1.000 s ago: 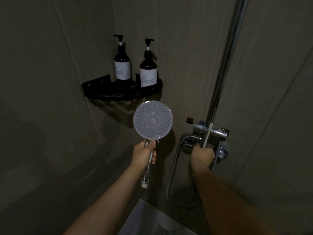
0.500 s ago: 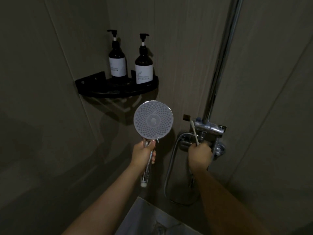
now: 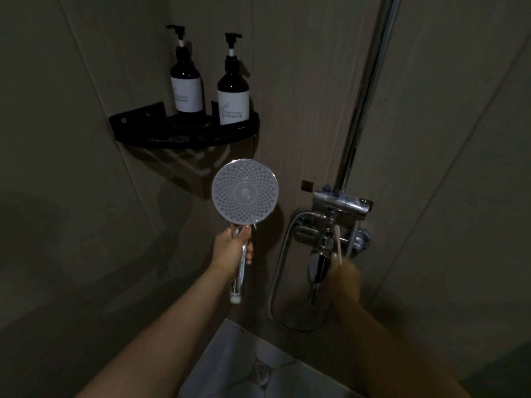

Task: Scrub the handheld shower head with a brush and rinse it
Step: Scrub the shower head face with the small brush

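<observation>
The handheld shower head (image 3: 245, 192) is round with a pale dotted face turned toward me, on a chrome handle. My left hand (image 3: 231, 248) grips that handle just below the head and holds it upright in front of the wall corner. To the right, my right hand (image 3: 343, 275) is blurred and holds a thin white brush (image 3: 338, 242) that points up. This hand is at the chrome lever (image 3: 317, 267) of the shower mixer valve (image 3: 340, 208). No water comes from the head.
A chrome riser pipe (image 3: 366, 93) rises from the valve. A metal hose (image 3: 280, 271) loops down below it. A black corner shelf (image 3: 186, 133) above the shower head carries two dark pump bottles (image 3: 186, 84) (image 3: 233, 94). A pale marble ledge (image 3: 244, 366) lies low in the middle.
My right hand has dropped from the top of the valve to the lever below it, the brush moving down with it. My left hand and the shower head stay where they were.
</observation>
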### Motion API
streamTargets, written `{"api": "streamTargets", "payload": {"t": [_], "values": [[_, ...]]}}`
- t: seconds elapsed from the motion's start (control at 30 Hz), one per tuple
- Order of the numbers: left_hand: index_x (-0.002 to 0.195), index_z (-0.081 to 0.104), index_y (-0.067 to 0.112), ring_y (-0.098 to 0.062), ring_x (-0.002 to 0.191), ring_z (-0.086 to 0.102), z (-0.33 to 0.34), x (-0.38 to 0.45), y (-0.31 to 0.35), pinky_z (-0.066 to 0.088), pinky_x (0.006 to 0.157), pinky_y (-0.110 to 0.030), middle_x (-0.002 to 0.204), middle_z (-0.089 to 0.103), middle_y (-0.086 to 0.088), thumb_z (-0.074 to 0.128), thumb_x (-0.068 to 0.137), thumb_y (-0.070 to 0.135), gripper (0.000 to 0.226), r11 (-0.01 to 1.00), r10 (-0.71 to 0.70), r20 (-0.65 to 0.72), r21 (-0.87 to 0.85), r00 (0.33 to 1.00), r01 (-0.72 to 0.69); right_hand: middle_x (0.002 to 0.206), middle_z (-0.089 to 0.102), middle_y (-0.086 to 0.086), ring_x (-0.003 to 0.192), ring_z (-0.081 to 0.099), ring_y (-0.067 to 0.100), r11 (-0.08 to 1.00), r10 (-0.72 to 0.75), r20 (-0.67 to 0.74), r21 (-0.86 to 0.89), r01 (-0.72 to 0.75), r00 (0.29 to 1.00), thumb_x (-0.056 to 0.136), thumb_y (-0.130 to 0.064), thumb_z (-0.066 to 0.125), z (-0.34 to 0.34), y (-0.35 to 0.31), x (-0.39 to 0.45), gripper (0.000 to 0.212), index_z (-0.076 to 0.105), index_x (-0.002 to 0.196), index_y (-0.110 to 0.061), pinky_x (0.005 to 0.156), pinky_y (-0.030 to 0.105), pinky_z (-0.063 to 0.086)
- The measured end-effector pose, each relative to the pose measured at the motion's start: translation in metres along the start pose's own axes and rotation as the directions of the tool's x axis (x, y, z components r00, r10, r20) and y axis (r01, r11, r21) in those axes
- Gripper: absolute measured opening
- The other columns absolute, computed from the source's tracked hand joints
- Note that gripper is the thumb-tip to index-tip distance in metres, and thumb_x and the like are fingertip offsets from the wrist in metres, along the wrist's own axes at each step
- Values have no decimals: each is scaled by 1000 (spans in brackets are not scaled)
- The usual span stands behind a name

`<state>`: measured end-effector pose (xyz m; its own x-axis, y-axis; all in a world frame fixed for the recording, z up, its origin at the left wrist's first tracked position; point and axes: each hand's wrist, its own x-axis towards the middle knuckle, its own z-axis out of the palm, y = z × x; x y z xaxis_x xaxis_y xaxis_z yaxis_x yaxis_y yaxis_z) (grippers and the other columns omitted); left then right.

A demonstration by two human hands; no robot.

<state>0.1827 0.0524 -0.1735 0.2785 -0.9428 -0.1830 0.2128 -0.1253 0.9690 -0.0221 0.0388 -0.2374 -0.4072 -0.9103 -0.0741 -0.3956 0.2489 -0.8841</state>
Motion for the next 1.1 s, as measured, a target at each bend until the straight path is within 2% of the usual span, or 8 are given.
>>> {"api": "streamTargets", "payload": {"t": [0.13, 0.27, 0.33, 0.47, 0.7, 0.83, 0.97, 1.1], "values": [[79, 50, 11, -7, 32, 41, 8, 1, -9, 35, 36, -20, 48, 45, -3, 51, 93, 15, 15, 1000, -13, 20, -8, 1000, 13, 66, 54, 11, 62, 50, 23, 985, 58, 113, 153, -75, 992, 99, -20, 36, 3, 9, 0, 39, 52, 65, -11, 53, 26, 37], [79, 50, 10, -8, 33, 39, 17, -1, -20, 34, 36, -19, 46, 44, -3, 50, 94, 14, 16, 999, -14, 35, -30, 999, 15, 60, 52, 6, 58, 50, 19, 984, 65, 186, 154, -95, 980, 99, -20, 38, 3, 22, 1, 39, 51, 62, -16, 55, 27, 38], [77, 50, 10, -8, 32, 39, 20, -2, -24, 34, 35, -18, 42, 45, -1, 50, 94, 14, 17, 999, -16, 38, -40, 999, 17, 64, 54, 7, 67, 53, 23, 996, 30, 232, 69, -48, 972, 99, -20, 40, 5, 28, -2, 34, 55, 69, -13, 56, 27, 37], [74, 48, 11, -8, 31, 39, 23, 0, -29, 34, 34, -17, 37, 45, 3, 50, 94, 14, 20, 998, -16, 49, -63, 999, 19, 94, 65, 19, 81, 57, 21, 1000, 13, 287, -9, -11, 958, 98, -16, 41, 11, 27, -6, 27, 59, 113, -2, 65, 25, 40], [74, 50, 12, -9, 32, 40, 26, -2, -41, 35, 35, -18, 42, 45, 1, 50, 94, 15, 20, 998, -24, 74, -61, 997, 29, 97, 67, 24, 91, 64, 34, 998, 41, 240, -61, -27, 970, 96, -12, 44, 14, 26, -2, 25, 61, 105, 2, 71, 29, 42], [74, 50, 12, -10, 33, 40, 28, -4, -49, 35, 35, -18, 46, 45, -3, 50, 94, 15, 20, 997, -52, 69, -46, 996, 55, 92, 65, 23, 85, 63, 31, 997, 31, 215, -79, -14, 976, 96, -13, 44, 12, 25, -3, 25, 62, 104, 3, 67, 26, 37], [73, 49, 11, -9, 32, 40, 29, -5, -54, 35, 34, -17, 42, 46, 0, 50, 94, 15, 22, 998, -57, 57, -36, 997, 59, 81, 63, 21, 74, 60, 26, 999, 41, 197, -21, -38, 980, 94, -11, 47, 14, 25, -3, 24, 62, 103, 6, 66, 34, 44], [74, 49, 11, -9, 32, 40, 28, -7, -58, 35, 35, -17, 46, 45, -3, 50, 94, 16, 20, 998, -63, 61, -20, 996, 64, 93, 67, 27, 84, 65, 34, 999, 30, 202, -40, -23, 979, 95, -10, 47, 14, 25, -3, 24, 62, 105, 5, 64, 30, 42]]}}
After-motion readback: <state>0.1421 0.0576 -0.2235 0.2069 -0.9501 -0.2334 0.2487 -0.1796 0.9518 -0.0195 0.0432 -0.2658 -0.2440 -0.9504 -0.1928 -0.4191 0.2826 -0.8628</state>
